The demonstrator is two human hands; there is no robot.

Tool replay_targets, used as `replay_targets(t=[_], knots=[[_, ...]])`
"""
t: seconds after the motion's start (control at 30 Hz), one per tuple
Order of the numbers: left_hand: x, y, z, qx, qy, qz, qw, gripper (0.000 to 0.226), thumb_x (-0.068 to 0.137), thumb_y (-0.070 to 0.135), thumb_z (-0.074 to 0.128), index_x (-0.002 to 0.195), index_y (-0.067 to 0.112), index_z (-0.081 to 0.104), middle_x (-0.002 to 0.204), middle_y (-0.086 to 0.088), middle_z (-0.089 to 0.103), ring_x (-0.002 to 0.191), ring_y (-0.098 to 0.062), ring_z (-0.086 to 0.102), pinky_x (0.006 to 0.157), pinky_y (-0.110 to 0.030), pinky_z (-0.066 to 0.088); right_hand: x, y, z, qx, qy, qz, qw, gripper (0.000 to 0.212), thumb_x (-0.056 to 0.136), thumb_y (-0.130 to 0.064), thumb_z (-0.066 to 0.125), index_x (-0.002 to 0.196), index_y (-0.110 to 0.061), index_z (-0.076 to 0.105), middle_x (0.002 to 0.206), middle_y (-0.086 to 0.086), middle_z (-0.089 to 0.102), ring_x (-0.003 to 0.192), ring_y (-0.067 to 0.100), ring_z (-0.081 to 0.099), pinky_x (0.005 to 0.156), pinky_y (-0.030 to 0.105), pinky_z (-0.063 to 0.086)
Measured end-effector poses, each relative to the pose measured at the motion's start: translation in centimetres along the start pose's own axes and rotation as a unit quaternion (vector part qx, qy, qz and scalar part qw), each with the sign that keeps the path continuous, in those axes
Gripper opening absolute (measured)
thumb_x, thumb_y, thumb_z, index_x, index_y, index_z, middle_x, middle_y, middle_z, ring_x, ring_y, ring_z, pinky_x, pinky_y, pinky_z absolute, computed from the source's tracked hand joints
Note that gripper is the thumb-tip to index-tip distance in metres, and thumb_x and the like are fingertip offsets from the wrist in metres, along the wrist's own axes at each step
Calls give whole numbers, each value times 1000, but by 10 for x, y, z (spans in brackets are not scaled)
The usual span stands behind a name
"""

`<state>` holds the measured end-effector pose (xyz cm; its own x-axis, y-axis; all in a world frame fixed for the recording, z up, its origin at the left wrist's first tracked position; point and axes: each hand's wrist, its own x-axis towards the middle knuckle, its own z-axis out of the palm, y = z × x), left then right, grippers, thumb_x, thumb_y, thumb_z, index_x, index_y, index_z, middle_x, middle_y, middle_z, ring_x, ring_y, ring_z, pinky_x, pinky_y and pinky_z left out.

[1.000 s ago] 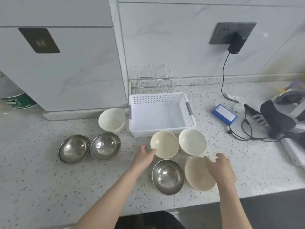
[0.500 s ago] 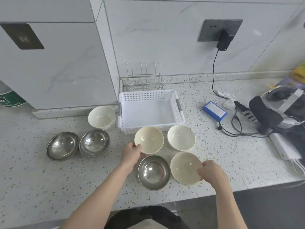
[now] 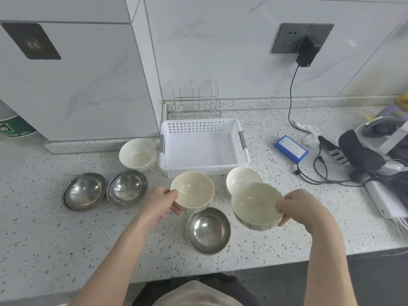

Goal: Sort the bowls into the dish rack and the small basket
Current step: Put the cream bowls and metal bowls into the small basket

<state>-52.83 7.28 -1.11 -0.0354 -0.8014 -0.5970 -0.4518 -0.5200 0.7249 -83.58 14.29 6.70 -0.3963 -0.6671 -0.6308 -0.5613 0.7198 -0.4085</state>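
Left hand (image 3: 162,203) grips a cream bowl (image 3: 192,192) by its left rim, just before the basket (image 3: 204,168). Right hand (image 3: 300,206) grips a second bowl (image 3: 256,205) by its right rim, front-right of the basket.

Four cream bowls (image 3: 192,192), three steel bowls (image 3: 208,230), one basket (image 3: 204,171), one rack (image 3: 196,102).

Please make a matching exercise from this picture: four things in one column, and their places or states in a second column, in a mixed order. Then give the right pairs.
Things:
1. left hand
2. right hand
3. basket
4. blue box

Places or states:
A. lies by the black cable
B. holds the cream bowl nearest the counter edge
C. empty, in front of the wire rack
D. holds a cream bowl just before the basket

Pairs: 1-D, 2-B, 3-C, 4-A
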Motion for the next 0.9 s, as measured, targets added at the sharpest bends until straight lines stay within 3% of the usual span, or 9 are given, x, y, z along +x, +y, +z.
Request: replay_targets(t=[0.13, 0.2, 0.3, 0.4, 0.5, 0.63, 0.9], knots=[[3, 13, -9, -7, -2, 13, 1000, 15, 90, 14, 50, 94, 9, 63, 64, -11, 74, 34, -3, 46, 39, -19, 27, 9, -23, -1, 84, 8, -36, 996, 23, 72, -7, 53, 85, 2, 68, 57, 10, 71, 72, 21, 37, 70, 37, 39], [7, 19, -12, -27, 4, 18, 999, 15, 89, 12, 50, 93, 5, 63, 64, -13, 74, 32, -5, 39, 38, -19, 25, 18, -34, 2, 106, 17, -47, 993, 23, 72, -7, 53, 84, 8, 67, 57, 11, 71, 72, 20, 38, 76, 40, 45], [14, 28, -20, -56, 14, 19, 998, 16, 89, 11, 49, 94, 3, 62, 64, -14, 74, 34, -7, 32, 38, -20, 24, 32, -51, 7, 138, 36, -74, 987, 13, 72, -7, 55, 68, 3, 61, 54, 10, 70, 58, 19, 30, 68, 35, 37], [25, 35, -26, -66, 36, 19, 997, 17, 90, 13, 49, 97, 6, 62, 66, -13, 74, 35, -7, 31, 39, -20, 25, 51, -73, 12, 171, 53, -104, 978, 15, 73, -10, 56, 61, -2, 61, 53, 7, 69, 61, 18, 36, 63, 32, 35], [35, 39, -33, -88, 53, 8, 995, 18, 89, 12, 49, 98, 7, 64, 67, -13, 74, 38, -9, 29, 39, -21, 25, 74, -101, 21, 192, 64, -142, 969, 19, 76, -12, 55, 68, 3, 65, 52, 3, 69, 55, 15, 38, 54, 29, 31], [45, 40, -42, -146, 71, -9, 987, 20, 89, 9, 47, 100, 9, 64, 68, -18, 74, 36, -9, 28, 35, -19, 24, 105, -136, 38, 220, 57, -160, 961, 13, 79, -13, 52, 81, -9, 64, 53, 0, 69, 60, 14, 48, 56, 29, 35], [56, 33, -56, -206, 137, -11, 969, 20, 89, 8, 46, 99, 6, 63, 69, -20, 73, 34, -7, 25, 32, -18, 23, 153, -176, 86, 196, 9, -151, 969, 39, 83, -21, 49, 122, -19, 51, 64, 1, 72, 75, 12, 61, 57, 28, 42]])
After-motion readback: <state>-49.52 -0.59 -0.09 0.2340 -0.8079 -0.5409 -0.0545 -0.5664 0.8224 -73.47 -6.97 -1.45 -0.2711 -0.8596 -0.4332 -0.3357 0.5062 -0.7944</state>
